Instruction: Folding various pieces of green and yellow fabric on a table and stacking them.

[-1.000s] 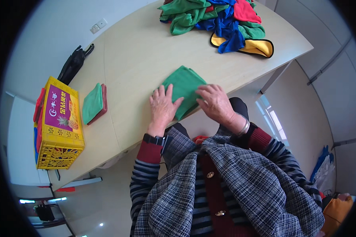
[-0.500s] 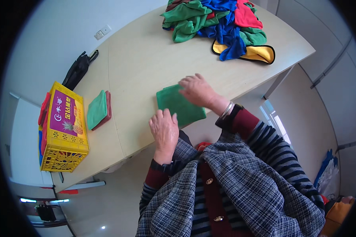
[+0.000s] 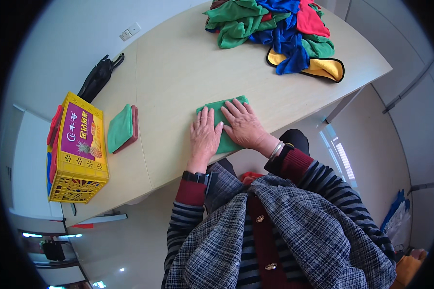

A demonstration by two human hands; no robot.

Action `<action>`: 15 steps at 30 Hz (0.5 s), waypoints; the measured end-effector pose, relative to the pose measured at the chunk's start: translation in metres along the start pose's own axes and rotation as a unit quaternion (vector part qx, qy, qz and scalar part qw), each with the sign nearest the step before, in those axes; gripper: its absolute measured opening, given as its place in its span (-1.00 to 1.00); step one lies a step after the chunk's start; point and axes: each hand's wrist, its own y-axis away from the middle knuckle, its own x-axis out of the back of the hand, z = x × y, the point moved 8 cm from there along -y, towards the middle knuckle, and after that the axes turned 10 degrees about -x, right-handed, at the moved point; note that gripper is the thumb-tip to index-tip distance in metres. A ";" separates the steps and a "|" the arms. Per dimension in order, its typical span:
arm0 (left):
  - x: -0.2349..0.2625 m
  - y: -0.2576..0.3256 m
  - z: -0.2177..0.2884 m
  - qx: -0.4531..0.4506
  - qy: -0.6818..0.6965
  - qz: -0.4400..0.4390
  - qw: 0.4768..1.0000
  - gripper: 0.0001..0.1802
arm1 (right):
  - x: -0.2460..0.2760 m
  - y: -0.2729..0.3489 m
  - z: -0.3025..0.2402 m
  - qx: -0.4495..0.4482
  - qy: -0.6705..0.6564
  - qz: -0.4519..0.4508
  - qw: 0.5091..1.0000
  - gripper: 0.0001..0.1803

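A folded green cloth (image 3: pixel 217 114) lies flat at the near edge of the table. My left hand (image 3: pixel 206 135) rests on its left part, fingers stretched out and pointing away from me. Over its right part my right hand (image 3: pixel 243 124) lies flat with the fingers slightly spread. Both hands press on the cloth from above and cover much of it; neither grips it. To the left, another folded green cloth (image 3: pixel 120 129) sits on top of a folded brown cloth (image 3: pixel 134 132).
A yellow plastic crate (image 3: pixel 79 185) with red and blue cloths stands at the table's left edge. Behind it lies a black folded umbrella (image 3: pixel 97 79). A loose heap of green, blue, red and yellow cloths (image 3: pixel 279 36) covers the far right of the table (image 3: pixel 173 62).
My right hand has come down from above the cloth onto it. My left hand has moved forward from its near left corner to lie flat on it. The cloth looks narrower now.
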 end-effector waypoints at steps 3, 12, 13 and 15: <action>0.005 -0.005 -0.006 0.031 -0.037 -0.030 0.998 -0.39 | 0.001 0.002 -0.001 0.000 0.001 0.000 1.000 -0.32; 0.027 0.020 -0.030 0.125 0.002 0.088 0.988 -0.44 | 0.019 0.002 -0.002 -0.034 0.024 -0.062 0.997 -0.30; 0.020 0.015 -0.047 0.165 0.070 0.091 0.980 -0.47 | 0.020 0.001 -0.004 -0.037 0.026 -0.078 0.996 -0.29; 0.000 0.002 -0.081 0.239 0.204 0.102 0.944 -0.53 | 0.020 0.000 -0.007 -0.029 0.030 -0.061 0.997 -0.28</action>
